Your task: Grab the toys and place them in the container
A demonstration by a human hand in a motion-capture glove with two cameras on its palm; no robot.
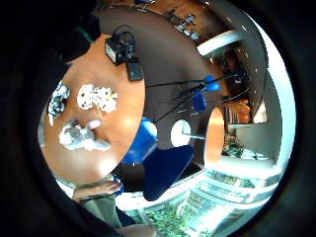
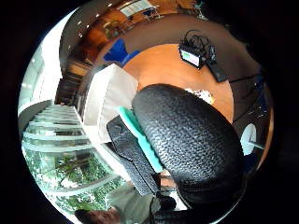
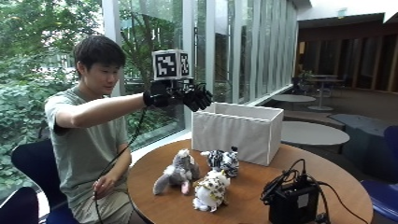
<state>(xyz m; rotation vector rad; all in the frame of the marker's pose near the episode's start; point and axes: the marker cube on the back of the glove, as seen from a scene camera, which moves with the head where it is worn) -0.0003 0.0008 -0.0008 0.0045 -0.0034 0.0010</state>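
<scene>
Round wooden tabletop [image 3: 249, 196] here. On it: a white fabric container [image 3: 236, 130] at the window side, three plush toys bunched together, grey [image 3: 177, 173], zebra [image 3: 223, 161] and spotted [image 3: 208, 190], plus a black box [image 3: 292, 201] with cables near the edge.

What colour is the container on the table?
White; the container shows best in the outside view.

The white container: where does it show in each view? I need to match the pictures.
Outside view: the container stands on the round table, behind the three toys, below the raised right hand.
Thumb side palm view: container beside the glove's black pad, on the table edge.
Little finger side palm view: not in it.
Shared landmark: the black box with cables.
</scene>
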